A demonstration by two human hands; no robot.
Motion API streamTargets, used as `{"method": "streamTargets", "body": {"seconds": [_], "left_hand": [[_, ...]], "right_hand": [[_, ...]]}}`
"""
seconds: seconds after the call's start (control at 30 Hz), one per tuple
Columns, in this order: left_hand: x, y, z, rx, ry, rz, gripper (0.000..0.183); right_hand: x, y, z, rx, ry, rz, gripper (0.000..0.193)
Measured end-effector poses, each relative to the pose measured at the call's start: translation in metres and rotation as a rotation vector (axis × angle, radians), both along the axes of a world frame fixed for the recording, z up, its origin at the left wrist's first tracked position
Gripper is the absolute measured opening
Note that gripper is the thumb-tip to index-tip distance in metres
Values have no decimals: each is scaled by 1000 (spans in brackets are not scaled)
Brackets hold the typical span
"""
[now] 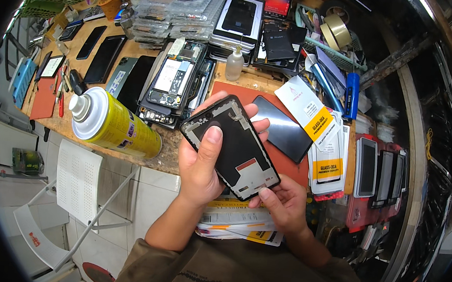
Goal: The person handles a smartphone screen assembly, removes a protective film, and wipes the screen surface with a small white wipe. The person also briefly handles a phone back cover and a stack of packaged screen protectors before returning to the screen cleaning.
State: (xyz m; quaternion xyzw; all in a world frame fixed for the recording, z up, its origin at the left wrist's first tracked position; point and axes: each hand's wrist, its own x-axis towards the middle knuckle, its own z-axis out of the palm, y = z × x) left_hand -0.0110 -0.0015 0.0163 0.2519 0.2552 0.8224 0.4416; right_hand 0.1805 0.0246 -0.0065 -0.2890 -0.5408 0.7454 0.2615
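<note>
A black phone mid-frame [230, 152] with patchy grey-white residue and a rectangular cutout is held tilted above the bench edge. My left hand [197, 173] wraps round its left side, thumb pressed flat on the inner face and fingertips showing past the far edge. At the near right corner, my right hand [285, 204] pinches the frame between thumb and fingers. Just beyond it, a dark glossy glass panel [283, 127] lies on the reddish-brown work mat [229, 89]. White and yellow glass packets [308, 113] overlap that panel's right side.
A yellow spray can [125, 127] lies tilted at the bench's left front. Stacked opened phones [175, 77], a clear pump bottle [235, 65] and wrapped screens [160, 6] stand behind. Tape rolls [335, 32] sit in a basket at right. A white folding chair [78, 182] stands at lower left.
</note>
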Motion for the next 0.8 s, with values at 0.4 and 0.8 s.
{"method": "streamTargets", "body": {"seconds": [0.4,0.8], "left_hand": [[7,-1,-3,-19,59,198,37],[6,0,-2,-57,39,189,35]], "right_hand": [[0,-3,-2,4,-3,-4,21],[-1,-4,-1,35,-19,-2,21]]}}
